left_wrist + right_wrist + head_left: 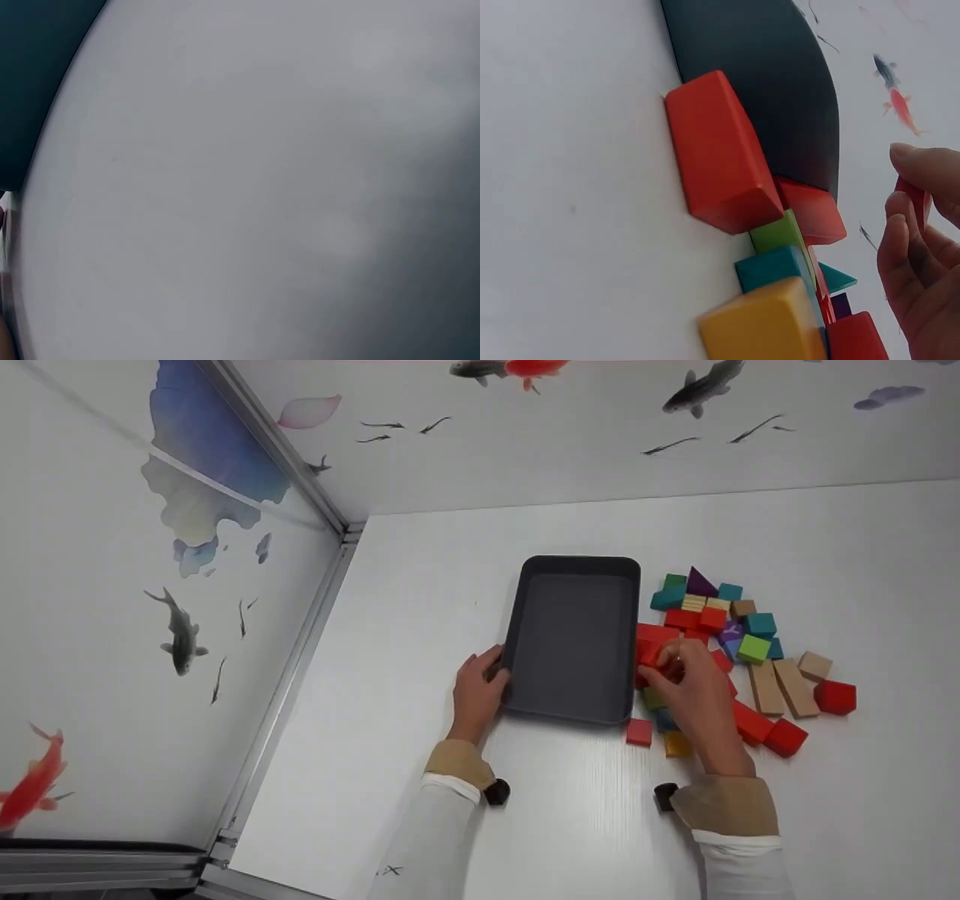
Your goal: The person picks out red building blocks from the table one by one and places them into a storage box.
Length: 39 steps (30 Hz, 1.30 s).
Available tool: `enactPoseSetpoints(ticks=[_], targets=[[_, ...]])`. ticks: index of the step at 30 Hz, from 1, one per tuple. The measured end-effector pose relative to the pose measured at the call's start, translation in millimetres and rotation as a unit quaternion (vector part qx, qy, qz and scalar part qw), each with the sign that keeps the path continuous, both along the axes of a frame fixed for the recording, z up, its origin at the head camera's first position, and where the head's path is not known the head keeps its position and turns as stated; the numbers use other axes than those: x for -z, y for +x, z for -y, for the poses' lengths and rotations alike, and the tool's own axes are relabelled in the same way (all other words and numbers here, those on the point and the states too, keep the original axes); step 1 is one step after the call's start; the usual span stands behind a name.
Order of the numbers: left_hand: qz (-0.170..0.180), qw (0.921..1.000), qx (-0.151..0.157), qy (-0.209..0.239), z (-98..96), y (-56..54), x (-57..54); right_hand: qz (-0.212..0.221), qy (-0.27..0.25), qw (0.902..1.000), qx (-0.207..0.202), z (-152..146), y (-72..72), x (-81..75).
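In the head view, a dark grey baking tray (pixel 577 649) lies on the white table. My left hand (pixel 478 694) holds its left side near the front corner, with thumb and fingertips at the wall. In the left wrist view only part of the tray's dark wall (pixel 37 67) shows, and that hand is almost out of frame. My right hand (pixel 697 701) pinches a small red block (pixel 917 196) between thumb and fingers, raised over the blocks at the tray's right side. Beneath that hand, several blocks are partly hidden.
Right of the tray spreads a loose heap of coloured blocks, among them a purple triangle (pixel 701 583), a lime block (pixel 754 649), wooden planks (pixel 766 688) and a yellow block (pixel 678 744). A pinkish-red block (pixel 639 732) sits by the tray's near right corner. Fish-patterned panels border the table.
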State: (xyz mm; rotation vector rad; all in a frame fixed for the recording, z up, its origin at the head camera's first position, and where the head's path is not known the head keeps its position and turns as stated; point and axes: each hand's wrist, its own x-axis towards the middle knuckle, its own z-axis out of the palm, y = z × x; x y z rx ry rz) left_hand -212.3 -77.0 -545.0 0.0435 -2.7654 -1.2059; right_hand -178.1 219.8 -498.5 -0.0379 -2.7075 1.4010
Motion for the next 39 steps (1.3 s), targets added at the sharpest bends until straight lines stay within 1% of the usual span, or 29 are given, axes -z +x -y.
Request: enactPoseSetpoints(ticks=[5,11,17,21,26,28,30,33,35,39], targets=[[0.003,1.0000,-0.005,0.001,-0.2,1.3,1.1,0.006,-0.024,0.9993,-0.029,10.8,1.9,1.3],[0.004,0.9999,-0.011,0.002,0.0,1.2,1.2,0.034,-0.040,0.9967,-0.062,23.4,2.0,0.9],[-0.001,1.0000,-0.008,0.004,-0.1,1.3,2.1,0.057,-0.043,0.9946,-0.075,26.6,2.3,3.6],[0.006,0.9999,-0.011,0.003,-0.4,1.8,1.0,0.055,-0.025,0.9948,-0.082,27.3,2.9,3.8],[0.014,0.9999,-0.010,0.002,-1.0,0.5,-1.9,0.022,0.020,0.9941,-0.105,30.6,1.6,3.6],[0.014,0.9999,-0.007,-0.002,-1.4,-0.8,-2.0,0.013,0.046,0.9929,-0.109,32.6,1.1,3.6],[0.012,0.9999,-0.004,-0.007,-1.6,-1.8,-1.7,0.014,0.071,0.9908,-0.114,34.2,1.1,3.1],[0.013,0.9998,-0.003,-0.011,-1.9,-2.6,-0.7,0.026,0.102,0.9871,-0.120,36.1,1.8,2.7],[0.012,0.9999,-0.005,-0.011,-1.7,-1.8,-0.4,0.032,0.110,0.9849,-0.129,36.9,2.8,2.2],[0.011,0.9999,-0.004,-0.008,-1.0,-1.3,-0.5,0.022,0.118,0.9828,-0.141,37.6,3.6,2.0]])
